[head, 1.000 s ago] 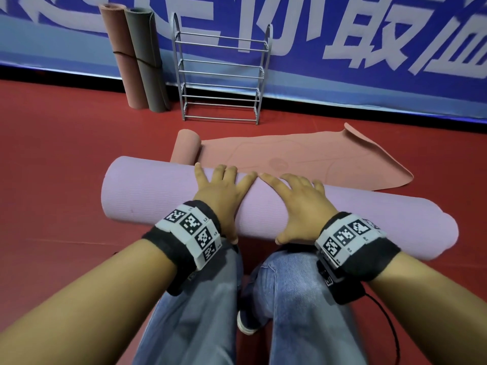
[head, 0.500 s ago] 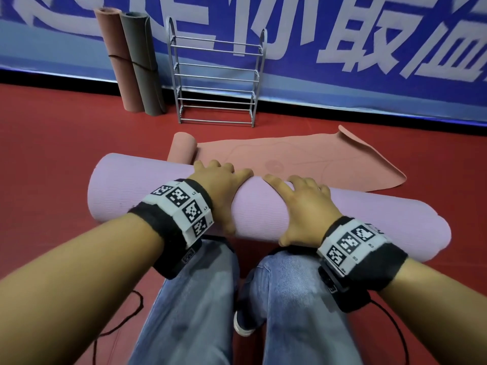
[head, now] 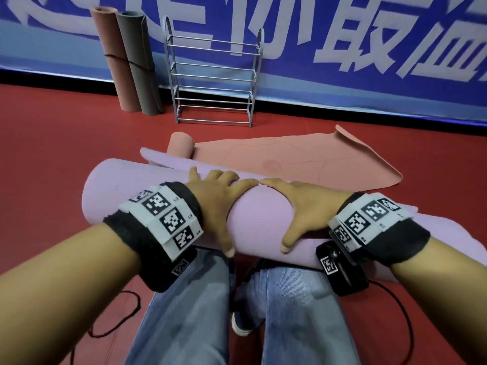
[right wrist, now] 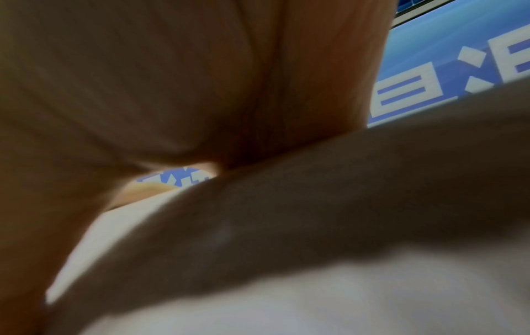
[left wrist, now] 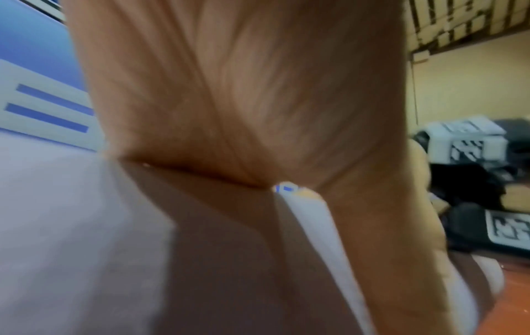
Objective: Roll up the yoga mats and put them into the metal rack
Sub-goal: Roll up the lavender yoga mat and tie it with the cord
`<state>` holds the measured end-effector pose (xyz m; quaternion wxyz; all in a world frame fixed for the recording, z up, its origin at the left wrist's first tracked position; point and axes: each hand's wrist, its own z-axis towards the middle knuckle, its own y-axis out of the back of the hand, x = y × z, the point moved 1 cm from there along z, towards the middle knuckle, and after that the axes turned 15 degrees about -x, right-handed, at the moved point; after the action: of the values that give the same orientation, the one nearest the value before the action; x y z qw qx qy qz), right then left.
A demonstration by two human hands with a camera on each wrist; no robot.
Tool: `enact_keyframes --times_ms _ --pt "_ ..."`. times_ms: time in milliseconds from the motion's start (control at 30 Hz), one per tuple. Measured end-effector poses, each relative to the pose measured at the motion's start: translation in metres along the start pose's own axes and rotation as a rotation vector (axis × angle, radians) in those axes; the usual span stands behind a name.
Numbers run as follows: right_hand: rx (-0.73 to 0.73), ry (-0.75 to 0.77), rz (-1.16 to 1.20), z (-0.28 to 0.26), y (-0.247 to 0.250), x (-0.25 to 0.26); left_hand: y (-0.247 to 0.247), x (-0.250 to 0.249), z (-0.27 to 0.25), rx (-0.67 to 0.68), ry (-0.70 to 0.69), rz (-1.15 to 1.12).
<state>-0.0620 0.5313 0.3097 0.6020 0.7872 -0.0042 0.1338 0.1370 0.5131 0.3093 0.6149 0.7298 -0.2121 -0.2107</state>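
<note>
The lilac yoga mat (head: 261,219) lies rolled across the person's knees in the middle of the frame. Its long axis runs from the left, where one round end sits slightly higher in the picture, down toward the right edge. A loose flap of it sticks out behind the roll toward the upper left.

The left hand (head: 216,198) wraps over the top of the roll, fingers curled over the far side and thumb hooked down the near side. The right hand (head: 300,204) does the same just beside it, fingers laid over the crown and thumb pointing down the front. The two index fingertips nearly touch. Both wrist views show only a blurred palm pressed against pale mat.

Behind the roll, a salmon mat (head: 297,159) lies mostly flat on the red floor (head: 52,154). Its left end is rolled into a short tube, and its far right corner is curled up.

At the top centre, the metal rack (head: 213,75) stands upright against the blue banner (head: 342,35). Just left of it, a pinkish rolled mat (head: 113,59) and a grey rolled mat (head: 138,61) stand on end, leaning together.
</note>
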Motion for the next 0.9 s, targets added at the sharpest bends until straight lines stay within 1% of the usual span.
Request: enact_keyframes --times_ms 67,133,267,367,533,700,800,900 --pt "-0.028 0.031 -0.015 0.002 0.001 0.0 -0.005 -0.001 0.002 -0.048 0.002 0.01" --pt "-0.091 0.063 -0.07 0.0 -0.001 0.002 -0.006 0.001 0.006 -0.071 0.007 -0.01" --pt "-0.147 0.097 -0.221 -0.008 -0.018 0.01 0.001 0.008 0.015 -0.058 0.04 -0.098" --pt "-0.202 0.1 -0.228 -0.005 -0.022 0.008 0.0 0.008 0.015 -0.041 0.06 -0.062" --pt "-0.206 0.111 -0.12 0.008 -0.014 -0.004 -0.015 0.001 0.006 -0.053 0.057 0.036" --pt "-0.213 0.075 -0.281 0.005 -0.023 0.009 -0.021 0.01 0.016 -0.134 0.062 0.002" --pt "-0.237 0.052 -0.374 0.003 -0.036 0.015 -0.019 0.013 0.028 -0.132 0.092 -0.01" --pt "-0.229 0.027 -0.355 0.011 -0.036 0.011 -0.02 0.014 0.035 -0.12 0.113 -0.005"
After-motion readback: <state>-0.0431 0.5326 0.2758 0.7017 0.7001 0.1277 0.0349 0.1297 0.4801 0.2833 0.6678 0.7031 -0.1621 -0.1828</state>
